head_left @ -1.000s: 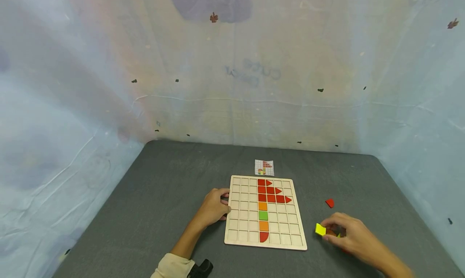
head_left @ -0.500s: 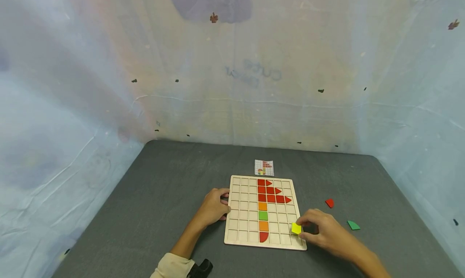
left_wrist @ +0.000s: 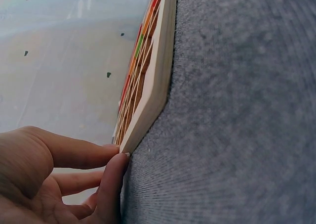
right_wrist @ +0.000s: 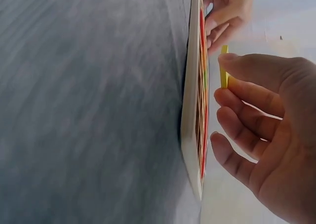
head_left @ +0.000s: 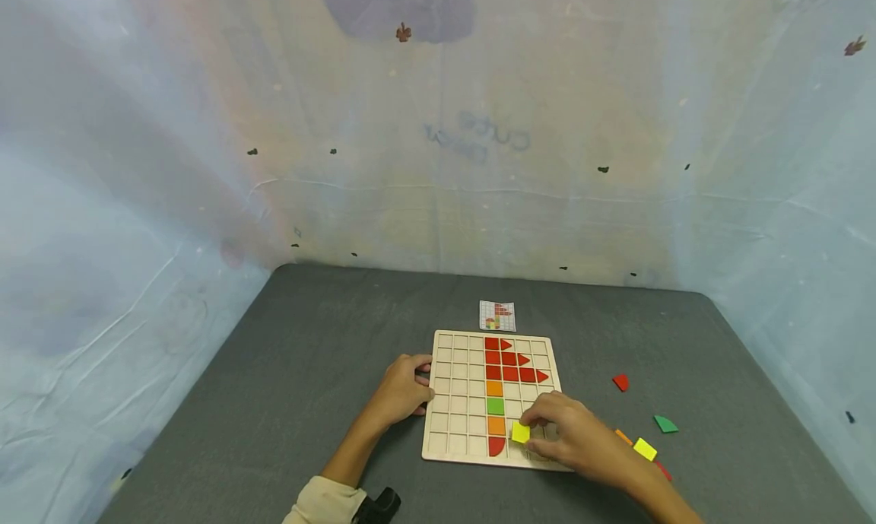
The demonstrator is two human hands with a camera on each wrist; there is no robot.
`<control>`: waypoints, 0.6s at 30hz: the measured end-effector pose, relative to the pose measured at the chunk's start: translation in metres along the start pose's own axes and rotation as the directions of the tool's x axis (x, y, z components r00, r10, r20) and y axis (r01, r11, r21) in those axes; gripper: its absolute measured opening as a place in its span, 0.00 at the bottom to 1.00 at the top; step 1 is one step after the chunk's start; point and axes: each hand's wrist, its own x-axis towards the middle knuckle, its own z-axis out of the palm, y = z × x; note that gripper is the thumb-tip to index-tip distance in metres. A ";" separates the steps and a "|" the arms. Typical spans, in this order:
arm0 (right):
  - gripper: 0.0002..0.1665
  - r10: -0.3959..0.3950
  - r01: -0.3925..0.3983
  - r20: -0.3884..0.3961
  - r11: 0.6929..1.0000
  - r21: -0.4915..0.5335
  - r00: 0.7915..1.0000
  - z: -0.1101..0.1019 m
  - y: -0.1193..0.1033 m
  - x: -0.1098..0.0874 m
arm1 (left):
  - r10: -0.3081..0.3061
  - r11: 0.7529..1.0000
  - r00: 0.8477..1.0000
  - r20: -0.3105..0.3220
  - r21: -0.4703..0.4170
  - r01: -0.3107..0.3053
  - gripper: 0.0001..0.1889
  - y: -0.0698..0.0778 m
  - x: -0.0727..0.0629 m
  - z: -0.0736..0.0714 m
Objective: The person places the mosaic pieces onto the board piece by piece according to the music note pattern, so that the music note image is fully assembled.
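Note:
A wooden grid board lies flat on the grey table. A column of red, orange and green pieces runs down it, with rows of red pieces branching right near the top. My left hand pinches the board's left edge with finger and thumb, seen close in the left wrist view. My right hand holds a yellow square tile between thumb and fingertips, just above the board's lower part, right of the column. In the right wrist view that yellow tile is seen edge-on, apart from the board.
A small printed pattern card lies beyond the board. To the right are a red piece, a green quarter-round piece and another yellow tile. Orange and red pieces beside it are partly hidden by the right arm.
My right hand has carried the yellow tile leftward from the loose pieces to over the board, uncovering some of those pieces. The left hand has stayed at the board's edge.

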 end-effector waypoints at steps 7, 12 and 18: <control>0.12 0.021 -0.022 0.049 1.000 0.011 0.999 0.007 -0.010 0.011 | 0.001 1.000 1.000 -0.006 0.002 -0.001 0.34 -0.002 0.000 0.000; 0.11 0.012 -0.013 0.066 1.000 0.014 0.998 0.013 -0.015 0.016 | 0.004 1.000 1.000 -0.005 0.000 -0.004 0.34 -0.002 0.000 0.000; 0.11 0.023 -0.026 0.097 0.999 0.030 0.995 0.018 -0.022 0.022 | 0.003 1.000 1.000 -0.006 0.000 -0.003 0.34 -0.001 0.000 0.000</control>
